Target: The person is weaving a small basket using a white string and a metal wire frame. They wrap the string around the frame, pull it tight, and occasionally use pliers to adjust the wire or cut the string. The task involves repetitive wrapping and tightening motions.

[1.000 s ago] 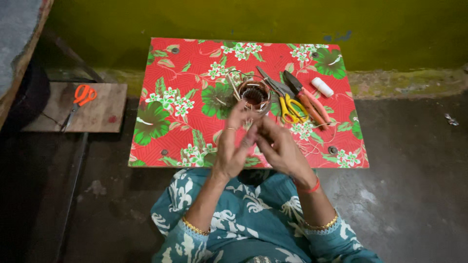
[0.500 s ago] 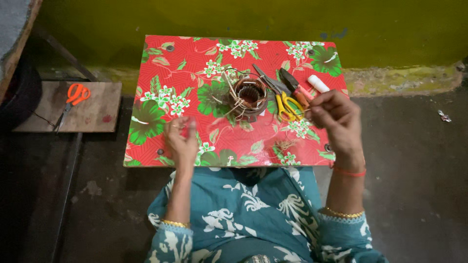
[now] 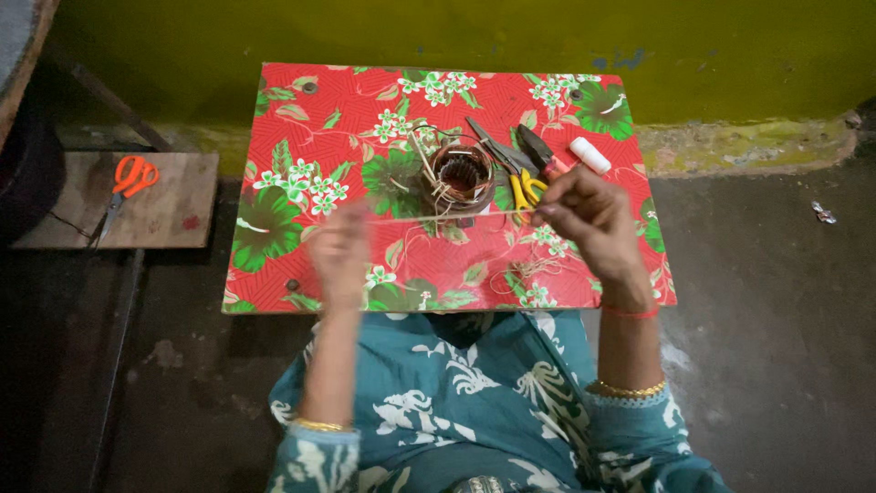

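Both hands have moved apart, left hand (image 3: pixel 339 251) and right hand (image 3: pixel 589 219), fingers pinching a thread (image 3: pixel 456 215) now stretched taut between them above the counter (image 3: pixel 274 274), just before the coil (image 3: pixel 463 173).

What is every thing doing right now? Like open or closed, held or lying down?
Left hand: raised, pinching the thread.
Right hand: raised, pinching the thread.
Thread: stretched tight between both hands.
Wire coil: resting on the board.
Orange scissors: closed, lying flat.
Yellow-handled pliers: lying flat.
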